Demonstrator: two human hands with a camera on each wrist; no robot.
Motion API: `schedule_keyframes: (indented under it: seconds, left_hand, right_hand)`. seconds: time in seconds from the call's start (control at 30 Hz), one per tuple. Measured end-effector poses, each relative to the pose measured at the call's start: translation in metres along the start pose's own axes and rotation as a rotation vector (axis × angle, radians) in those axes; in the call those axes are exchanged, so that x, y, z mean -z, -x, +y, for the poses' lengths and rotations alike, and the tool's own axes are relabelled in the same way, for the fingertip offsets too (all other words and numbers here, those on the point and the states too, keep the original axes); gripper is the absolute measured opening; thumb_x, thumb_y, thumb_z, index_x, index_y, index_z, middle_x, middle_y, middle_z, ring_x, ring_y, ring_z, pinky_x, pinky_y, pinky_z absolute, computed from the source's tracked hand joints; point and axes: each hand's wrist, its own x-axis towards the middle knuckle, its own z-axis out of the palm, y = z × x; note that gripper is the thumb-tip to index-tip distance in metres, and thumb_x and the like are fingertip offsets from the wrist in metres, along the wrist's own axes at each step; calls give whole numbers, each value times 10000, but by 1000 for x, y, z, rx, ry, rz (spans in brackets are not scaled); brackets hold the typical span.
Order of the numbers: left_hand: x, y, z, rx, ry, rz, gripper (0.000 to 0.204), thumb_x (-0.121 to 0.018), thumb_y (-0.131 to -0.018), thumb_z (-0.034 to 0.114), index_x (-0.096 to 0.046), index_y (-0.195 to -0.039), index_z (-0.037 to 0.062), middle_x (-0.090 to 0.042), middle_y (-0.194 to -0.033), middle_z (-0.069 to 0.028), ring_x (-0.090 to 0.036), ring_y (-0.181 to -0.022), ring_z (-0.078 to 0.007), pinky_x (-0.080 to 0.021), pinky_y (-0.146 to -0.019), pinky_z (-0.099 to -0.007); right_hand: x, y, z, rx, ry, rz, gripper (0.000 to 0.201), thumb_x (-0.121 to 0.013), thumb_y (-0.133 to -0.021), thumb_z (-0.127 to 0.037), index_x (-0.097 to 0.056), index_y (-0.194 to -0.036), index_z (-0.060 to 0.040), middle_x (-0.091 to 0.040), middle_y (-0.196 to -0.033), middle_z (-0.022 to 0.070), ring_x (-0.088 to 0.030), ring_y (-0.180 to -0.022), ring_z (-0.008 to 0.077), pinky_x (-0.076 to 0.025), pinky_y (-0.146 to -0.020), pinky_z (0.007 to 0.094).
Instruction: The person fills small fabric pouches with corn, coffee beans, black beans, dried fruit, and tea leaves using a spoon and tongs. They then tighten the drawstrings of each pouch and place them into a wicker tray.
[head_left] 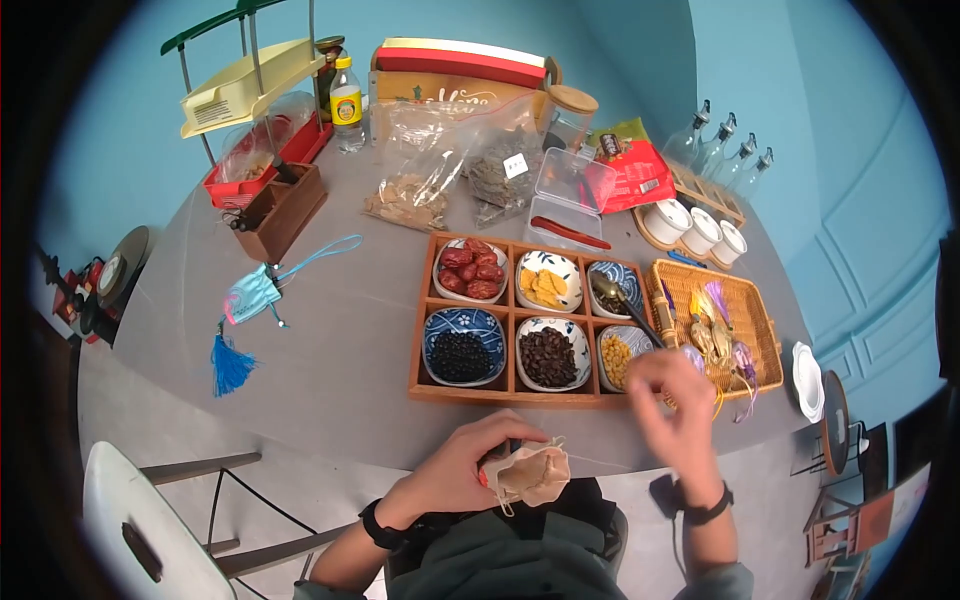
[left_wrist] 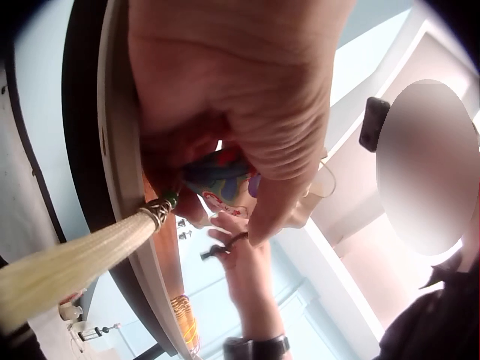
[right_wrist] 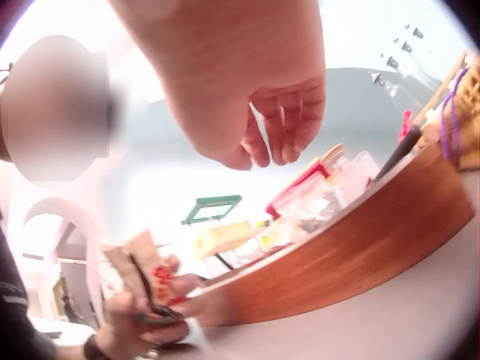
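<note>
My left hand (head_left: pixel 455 470) grips a small beige cloth pouch (head_left: pixel 535 474) at the table's front edge, its mouth facing up. In the left wrist view, the pouch shows a colourful patterned side (left_wrist: pixel 225 180), and a cream tassel (left_wrist: pixel 82 255) hangs nearby. My right hand (head_left: pixel 678 400) is raised over the front right corner of the wooden compartment box (head_left: pixel 470 394). Its fingers (right_wrist: pixel 289 127) bend loosely with nothing between them in the right wrist view. Close to that hand, a dark-handled spoon (head_left: pixel 610 290) leans in the back right dish. Yellow kernels (head_left: pixel 614 355) fill the dish beside the hand.
Other dishes hold red dates (head_left: pixel 470 268), yellow pieces (head_left: pixel 545 288), black beans (head_left: pixel 460 355) and brown seeds (head_left: pixel 548 358). A wicker basket (head_left: pixel 768 345) with tasselled pouches stands right of the box. A blue tasselled pouch (head_left: pixel 252 295) lies left. Bags (head_left: pixel 410 195) and glass bottles (head_left: pixel 690 140) stand behind.
</note>
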Motion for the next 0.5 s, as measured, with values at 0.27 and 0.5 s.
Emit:
schedule_keyframes:
  seconds: [0.27, 0.5]
  left_hand:
    - [-1, 3, -9, -109, 47, 153, 666, -896, -662, 60, -627, -1271, 82, -636, -1181, -78, -620, -1106, -236, -486, -969, -337]
    - [-2, 3, -12, -122, 49, 161, 674, -904, -667, 72, -620, -1279, 79, -641, -1194, -80, -610, -1126, -236, -478, -990, -340]
  right_hand:
    - [-3, -12, 80, -199, 369, -57, 250, -741, -877, -143, -707, -1091, -19, -699, -990, 173, -631, -964, 390, -495, -866, 484]
    - [-6, -11, 86, -259, 301, -23, 182, -721, -883, -106, -719, -1033, -2, -715, -930, 176, -651, -896, 400, -508, -835, 479]
